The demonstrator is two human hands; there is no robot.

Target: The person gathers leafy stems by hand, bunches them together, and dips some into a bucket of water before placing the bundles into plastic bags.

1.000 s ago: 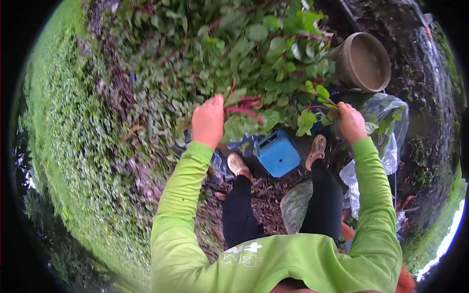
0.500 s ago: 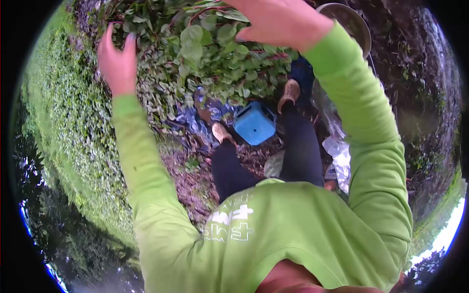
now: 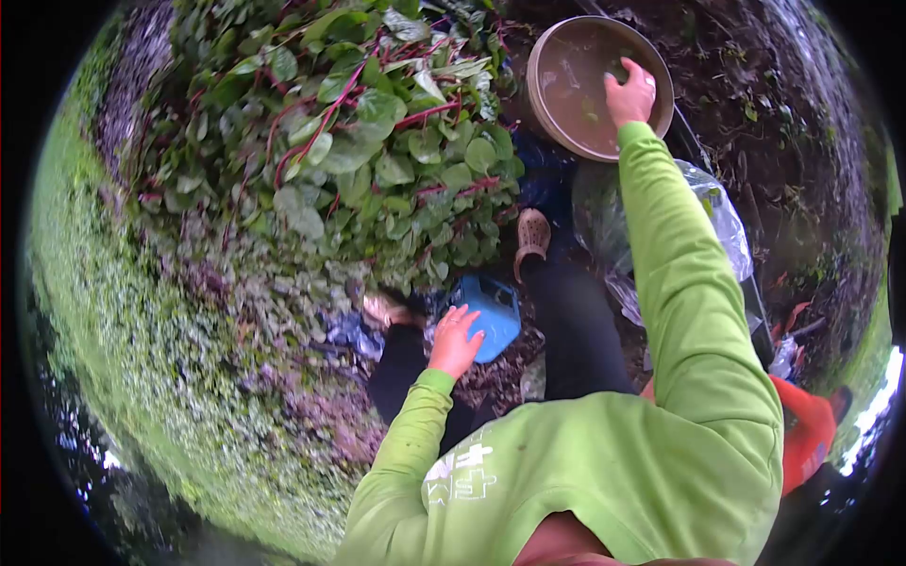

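My right hand (image 3: 629,93) reaches far forward, fingers spread over the inside of a round tan basin (image 3: 571,85) that holds a few green scraps. Nothing shows in that hand. My left hand (image 3: 454,341) hangs low with its fingers apart, over my left knee and just beside a small blue plastic container (image 3: 496,316) on the ground between my legs. A bed of leafy greens with red stems (image 3: 359,141) spreads ahead of me, to the left of the basin.
A clear plastic bag (image 3: 717,222) lies on the ground under my right arm. Dark soil runs along the right side. Low green ground cover (image 3: 142,330) fills the left. Something orange-red (image 3: 802,434) sits at my right hip.
Both hands were raised high half a second ago. The right hand has reached out to the basin and the left has dropped to my knee; the stems held a second ago are gone from both.
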